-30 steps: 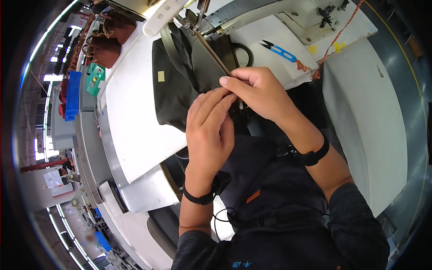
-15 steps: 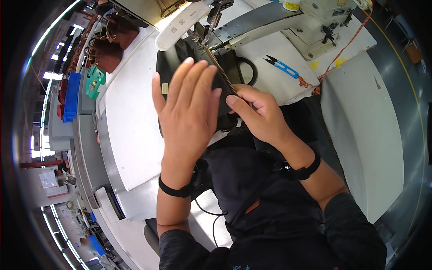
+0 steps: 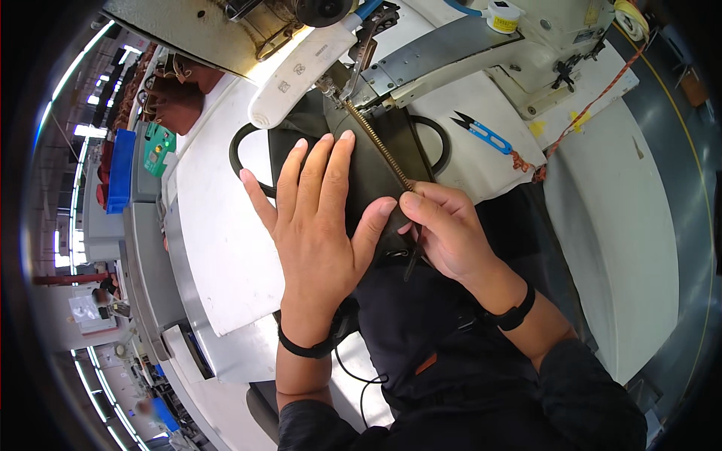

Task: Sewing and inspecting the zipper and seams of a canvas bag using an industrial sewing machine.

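While hands press — snips nearby.

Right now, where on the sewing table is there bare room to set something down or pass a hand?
Bare white tabletop lies left of the left hand, out to the table's edge. Another free patch sits between the dark fabric bag piece and the blue-handled thread snips. It is crowded under the sewing machine head, where the right hand pinches the brass zipper.

Free: white tabletop left of left hand | Blocked: sewing machine ahead, blue snips right
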A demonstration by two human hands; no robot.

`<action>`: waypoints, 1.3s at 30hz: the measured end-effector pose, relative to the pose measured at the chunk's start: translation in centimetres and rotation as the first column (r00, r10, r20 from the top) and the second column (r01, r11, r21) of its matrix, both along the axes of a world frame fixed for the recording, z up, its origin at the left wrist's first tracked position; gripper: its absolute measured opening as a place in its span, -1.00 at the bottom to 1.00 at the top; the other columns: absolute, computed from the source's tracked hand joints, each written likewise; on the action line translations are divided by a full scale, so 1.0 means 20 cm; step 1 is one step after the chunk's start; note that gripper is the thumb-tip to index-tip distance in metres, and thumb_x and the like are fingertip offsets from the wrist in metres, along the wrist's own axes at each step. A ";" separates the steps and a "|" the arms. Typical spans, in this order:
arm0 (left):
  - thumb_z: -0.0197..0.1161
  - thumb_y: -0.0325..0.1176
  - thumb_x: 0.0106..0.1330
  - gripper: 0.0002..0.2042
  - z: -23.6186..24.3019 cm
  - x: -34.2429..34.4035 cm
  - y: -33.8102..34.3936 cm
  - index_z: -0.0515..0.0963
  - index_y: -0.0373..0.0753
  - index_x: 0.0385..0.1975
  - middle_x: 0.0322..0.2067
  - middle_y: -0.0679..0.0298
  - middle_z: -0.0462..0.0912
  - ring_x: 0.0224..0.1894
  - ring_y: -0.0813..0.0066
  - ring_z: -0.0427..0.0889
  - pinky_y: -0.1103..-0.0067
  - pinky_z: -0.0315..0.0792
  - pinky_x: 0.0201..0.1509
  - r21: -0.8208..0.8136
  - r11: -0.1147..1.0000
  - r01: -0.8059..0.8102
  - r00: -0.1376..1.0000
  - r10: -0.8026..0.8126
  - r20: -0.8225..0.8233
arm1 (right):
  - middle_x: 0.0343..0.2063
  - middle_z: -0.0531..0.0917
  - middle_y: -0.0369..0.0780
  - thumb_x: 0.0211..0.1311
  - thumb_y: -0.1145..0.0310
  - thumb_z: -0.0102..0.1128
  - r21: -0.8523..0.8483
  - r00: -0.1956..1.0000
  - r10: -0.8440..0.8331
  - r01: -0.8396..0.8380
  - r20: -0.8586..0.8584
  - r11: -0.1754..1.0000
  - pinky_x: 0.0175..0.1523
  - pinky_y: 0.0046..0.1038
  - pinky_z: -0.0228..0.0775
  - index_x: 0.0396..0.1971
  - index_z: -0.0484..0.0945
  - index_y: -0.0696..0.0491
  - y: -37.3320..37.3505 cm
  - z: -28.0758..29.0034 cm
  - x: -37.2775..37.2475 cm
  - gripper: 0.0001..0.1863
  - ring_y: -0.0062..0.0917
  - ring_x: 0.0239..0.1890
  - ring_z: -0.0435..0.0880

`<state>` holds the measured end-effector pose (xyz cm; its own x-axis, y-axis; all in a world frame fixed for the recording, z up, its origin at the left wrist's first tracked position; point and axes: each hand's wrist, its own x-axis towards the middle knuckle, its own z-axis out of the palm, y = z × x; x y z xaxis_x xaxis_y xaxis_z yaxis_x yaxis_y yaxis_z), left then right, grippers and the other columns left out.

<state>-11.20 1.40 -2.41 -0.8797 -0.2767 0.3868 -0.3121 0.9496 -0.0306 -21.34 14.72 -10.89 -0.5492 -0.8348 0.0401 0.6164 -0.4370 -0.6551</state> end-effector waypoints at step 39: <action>0.22 0.14 0.43 -0.37 0.02 -0.07 -0.04 0.52 -0.14 0.37 0.33 0.23 0.58 0.49 0.13 0.37 -0.04 -0.52 0.62 0.036 0.999 0.011 1.000 -0.011 -0.012 | 0.39 0.47 0.14 0.50 0.46 0.14 0.005 0.970 -0.153 0.157 -0.191 0.988 -0.14 -0.61 0.51 -0.49 0.59 0.29 -0.06 0.00 -0.02 -0.69 -0.75 -0.19 0.60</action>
<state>-12.65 0.54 -2.08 -0.8780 -0.2811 0.3874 -0.3018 0.9533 0.0077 -21.68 13.48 -10.89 -0.6557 -0.7419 0.1404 0.4063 -0.5034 -0.7626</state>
